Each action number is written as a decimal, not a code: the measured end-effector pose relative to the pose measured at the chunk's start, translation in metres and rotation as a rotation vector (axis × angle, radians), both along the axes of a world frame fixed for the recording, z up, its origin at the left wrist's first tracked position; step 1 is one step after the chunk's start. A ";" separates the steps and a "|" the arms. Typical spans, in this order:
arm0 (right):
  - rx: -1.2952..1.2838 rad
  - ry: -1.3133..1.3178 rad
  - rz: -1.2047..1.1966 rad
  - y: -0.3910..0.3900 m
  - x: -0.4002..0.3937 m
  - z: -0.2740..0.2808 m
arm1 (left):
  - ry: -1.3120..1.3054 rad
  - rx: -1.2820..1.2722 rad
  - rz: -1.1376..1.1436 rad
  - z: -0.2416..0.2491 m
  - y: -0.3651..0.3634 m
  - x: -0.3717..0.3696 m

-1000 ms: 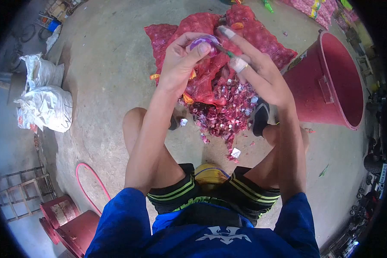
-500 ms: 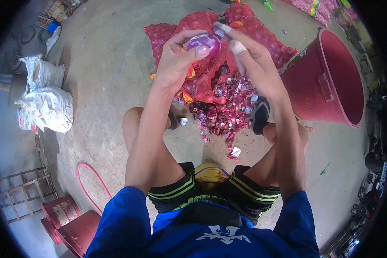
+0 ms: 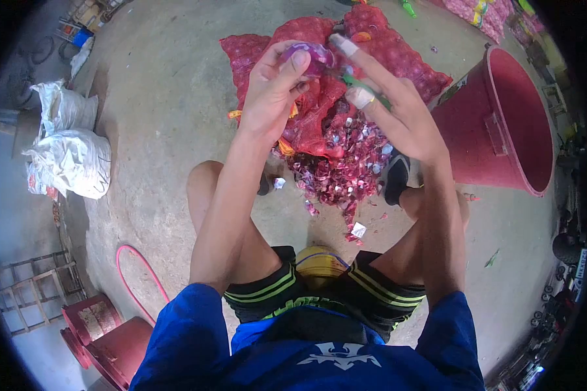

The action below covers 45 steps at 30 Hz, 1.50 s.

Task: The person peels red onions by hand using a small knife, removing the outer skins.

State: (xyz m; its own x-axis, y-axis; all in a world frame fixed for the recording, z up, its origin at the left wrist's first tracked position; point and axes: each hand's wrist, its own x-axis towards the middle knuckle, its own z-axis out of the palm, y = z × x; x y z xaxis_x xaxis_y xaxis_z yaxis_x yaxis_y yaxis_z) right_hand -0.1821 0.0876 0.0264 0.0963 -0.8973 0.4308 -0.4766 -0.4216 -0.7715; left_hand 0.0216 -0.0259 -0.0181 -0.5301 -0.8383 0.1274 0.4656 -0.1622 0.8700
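My left hand holds a purple onion up between thumb and fingertips. My right hand is just right of it, fingers spread, two of them wrapped in white tape, with a small green-handled knife in its grip. Under both hands lie red mesh sacks of onions and a heap of red onion peelings on the concrete floor between my feet.
A large red bucket lies tilted at the right. White filled sacks sit at the left. A red hose and a red stool are at lower left. More red mesh sacks lie at the top right.
My left hand has turned the onion and lifted it slightly. My right hand has drawn back to the right, away from the onion, with its fingers spread wider.
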 end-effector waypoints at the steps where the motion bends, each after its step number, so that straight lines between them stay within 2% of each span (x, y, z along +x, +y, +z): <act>1: -0.104 0.021 -0.002 -0.002 0.002 -0.005 | 0.008 0.034 0.000 0.002 0.001 -0.001; 2: -0.102 0.020 -0.003 -0.001 -0.002 -0.004 | 0.015 0.067 0.000 0.005 0.002 -0.002; 4: 0.104 0.134 0.028 0.000 -0.009 0.000 | 0.004 0.062 -0.005 0.004 0.001 -0.001; 8: -0.018 0.132 0.019 -0.005 -0.012 -0.001 | -0.057 0.024 -0.016 0.006 0.001 0.002; 14: 0.104 0.042 -0.162 -0.003 -0.007 0.003 | -0.092 0.027 -0.043 0.015 0.006 0.001; 17: 0.086 -0.037 -0.074 -0.002 -0.005 0.002 | -0.109 -0.012 -0.049 0.006 0.003 0.004; 19: -0.144 0.017 0.032 -0.003 0.002 -0.005 | -0.109 0.004 -0.036 0.006 0.001 0.005; 20: 0.032 0.142 0.041 0.001 -0.004 0.000 | -0.107 0.023 -0.027 0.005 0.001 0.004; 23: 0.096 0.151 0.005 0.004 -0.001 0.005 | -0.089 0.105 -0.015 0.010 0.002 0.005; 26: -0.032 0.193 -0.018 -0.001 -0.001 -0.001 | -0.045 0.095 -0.036 0.011 0.001 0.006; 30: 0.031 0.190 -0.089 -0.008 0.000 -0.002 | -0.071 0.039 -0.062 0.009 0.000 0.007; 32: -0.073 0.026 -0.159 -0.013 0.000 -0.013 | -0.053 0.102 -0.102 0.012 0.001 0.006; 33: -0.074 0.026 -0.160 -0.012 -0.001 -0.012 | -0.053 0.101 -0.103 0.012 0.001 0.004; 35: 0.113 -0.020 -0.109 -0.009 -0.002 -0.007 | -0.087 0.188 -0.095 0.012 0.001 0.003; 39: -0.027 -0.019 -0.011 -0.004 0.004 -0.003 | -0.171 0.149 -0.039 0.012 0.001 0.000; 45: 0.115 0.072 -0.051 -0.004 0.000 0.000 | -0.097 0.107 -0.068 0.009 0.001 0.000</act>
